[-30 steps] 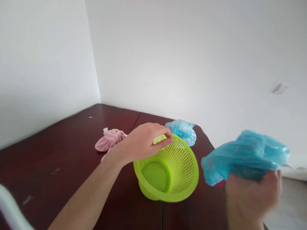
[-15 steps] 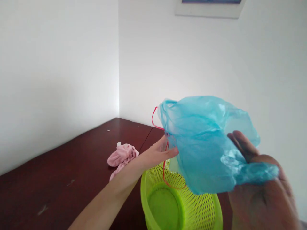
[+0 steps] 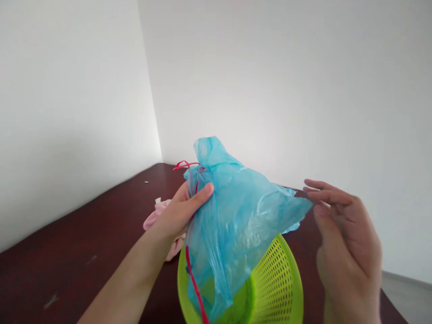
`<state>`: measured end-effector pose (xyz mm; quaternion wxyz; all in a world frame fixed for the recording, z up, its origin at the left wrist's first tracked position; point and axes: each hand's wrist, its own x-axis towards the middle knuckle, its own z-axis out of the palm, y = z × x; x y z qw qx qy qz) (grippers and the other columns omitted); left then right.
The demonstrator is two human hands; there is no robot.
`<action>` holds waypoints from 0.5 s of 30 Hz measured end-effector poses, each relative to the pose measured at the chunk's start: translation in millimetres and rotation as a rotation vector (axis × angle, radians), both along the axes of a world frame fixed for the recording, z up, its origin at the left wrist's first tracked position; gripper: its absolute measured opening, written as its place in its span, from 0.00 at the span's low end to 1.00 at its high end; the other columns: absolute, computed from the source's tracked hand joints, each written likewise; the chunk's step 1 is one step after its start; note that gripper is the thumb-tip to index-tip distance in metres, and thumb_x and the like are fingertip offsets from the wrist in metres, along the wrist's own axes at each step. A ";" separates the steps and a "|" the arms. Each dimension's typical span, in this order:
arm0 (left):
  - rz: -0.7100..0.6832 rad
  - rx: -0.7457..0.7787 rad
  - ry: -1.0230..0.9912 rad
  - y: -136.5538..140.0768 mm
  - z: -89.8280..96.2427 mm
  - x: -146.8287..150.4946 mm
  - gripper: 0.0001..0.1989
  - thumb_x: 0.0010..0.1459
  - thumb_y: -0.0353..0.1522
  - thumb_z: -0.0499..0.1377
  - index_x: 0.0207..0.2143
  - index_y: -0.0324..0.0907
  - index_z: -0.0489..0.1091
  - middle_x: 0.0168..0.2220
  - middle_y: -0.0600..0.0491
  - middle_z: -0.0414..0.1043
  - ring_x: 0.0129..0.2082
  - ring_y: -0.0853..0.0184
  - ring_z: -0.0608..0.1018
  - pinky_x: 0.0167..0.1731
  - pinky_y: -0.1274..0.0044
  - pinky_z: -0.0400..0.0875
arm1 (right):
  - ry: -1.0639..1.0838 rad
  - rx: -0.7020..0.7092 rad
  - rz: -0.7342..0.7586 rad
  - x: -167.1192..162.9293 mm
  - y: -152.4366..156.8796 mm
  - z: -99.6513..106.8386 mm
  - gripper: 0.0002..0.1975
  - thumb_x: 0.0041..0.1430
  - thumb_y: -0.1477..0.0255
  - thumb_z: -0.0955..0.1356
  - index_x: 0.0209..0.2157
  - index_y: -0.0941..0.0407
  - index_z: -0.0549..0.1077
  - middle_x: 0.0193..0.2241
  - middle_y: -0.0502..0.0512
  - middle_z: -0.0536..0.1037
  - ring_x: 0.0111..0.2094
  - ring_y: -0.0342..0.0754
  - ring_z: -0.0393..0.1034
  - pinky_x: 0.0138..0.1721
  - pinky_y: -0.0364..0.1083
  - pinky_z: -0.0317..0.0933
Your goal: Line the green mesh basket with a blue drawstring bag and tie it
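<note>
A translucent blue plastic bag (image 3: 243,198) with a red drawstring (image 3: 195,285) hangs above a lime-green mesh basket (image 3: 275,279), its lower end dipping into the basket's mouth. My left hand (image 3: 189,204) grips the bag near its gathered top left, thumb pressed on the front. To the right, my right hand (image 3: 344,225) has its fingers stretched out and apart from the thumb, close to the bag's right corner. Whether the fingertips touch that corner is hard to see.
A crumpled pink cloth (image 3: 157,218) lies behind my left forearm on the dark reddish-brown table (image 3: 84,252). White walls (image 3: 253,81) meet in a corner behind the table. Floor (image 3: 401,292) shows past the table's right edge.
The bag has swung left and down, and its lower part now hangs into the basket. My right hand has come off the bag's bunched end. My left hand keeps its hold.
</note>
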<state>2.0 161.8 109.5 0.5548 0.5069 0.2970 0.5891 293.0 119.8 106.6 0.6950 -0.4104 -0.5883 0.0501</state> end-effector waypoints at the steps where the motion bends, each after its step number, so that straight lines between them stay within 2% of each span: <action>1: 0.033 0.022 0.045 -0.1 0.2 2.0 0.37 0.62 0.54 0.81 0.65 0.45 0.82 0.55 0.43 0.91 0.60 0.41 0.90 0.60 0.56 0.88 | -0.024 0.014 0.028 -3.4 -8.9 1.7 0.07 0.82 0.63 0.71 0.50 0.48 0.83 0.61 0.57 0.85 0.61 0.60 0.81 0.63 0.59 0.73; 4: 0.093 0.107 0.213 -3.0 0.5 5.5 0.36 0.59 0.51 0.84 0.63 0.47 0.82 0.58 0.44 0.90 0.59 0.43 0.89 0.56 0.60 0.89 | -0.151 -0.022 0.164 -8.1 -33.2 1.5 0.10 0.83 0.64 0.70 0.48 0.47 0.85 0.53 0.55 0.87 0.57 0.56 0.83 0.59 0.52 0.76; 7: 0.093 0.182 0.417 -11.4 0.3 2.8 0.30 0.62 0.49 0.82 0.59 0.47 0.82 0.52 0.47 0.89 0.50 0.51 0.89 0.47 0.68 0.87 | -0.367 -0.130 0.250 -10.4 -39.0 -3.7 0.11 0.81 0.59 0.73 0.57 0.45 0.86 0.54 0.55 0.89 0.54 0.57 0.86 0.50 0.49 0.81; 10: -0.060 0.238 0.496 -21.8 1.3 -3.2 0.19 0.73 0.51 0.73 0.48 0.46 0.83 0.39 0.52 0.85 0.36 0.61 0.84 0.36 0.74 0.81 | -0.547 -0.242 0.346 -17.4 -27.1 -5.4 0.13 0.78 0.56 0.76 0.58 0.44 0.85 0.51 0.54 0.90 0.50 0.57 0.88 0.44 0.48 0.84; 12: -0.178 0.260 0.468 -27.6 3.8 -5.5 0.19 0.78 0.51 0.68 0.42 0.45 0.82 0.34 0.52 0.82 0.33 0.63 0.82 0.35 0.74 0.80 | -0.589 -0.298 0.433 -22.9 -20.3 -3.5 0.10 0.78 0.58 0.76 0.54 0.44 0.86 0.47 0.54 0.90 0.47 0.57 0.88 0.47 0.50 0.86; 15: -0.300 0.273 0.407 -33.7 7.7 -3.9 0.17 0.81 0.48 0.66 0.48 0.45 0.83 0.40 0.49 0.85 0.37 0.61 0.84 0.38 0.73 0.83 | -0.572 -0.312 0.527 -24.7 -25.8 -3.1 0.07 0.75 0.61 0.78 0.51 0.43 0.88 0.42 0.52 0.90 0.45 0.57 0.89 0.51 0.53 0.87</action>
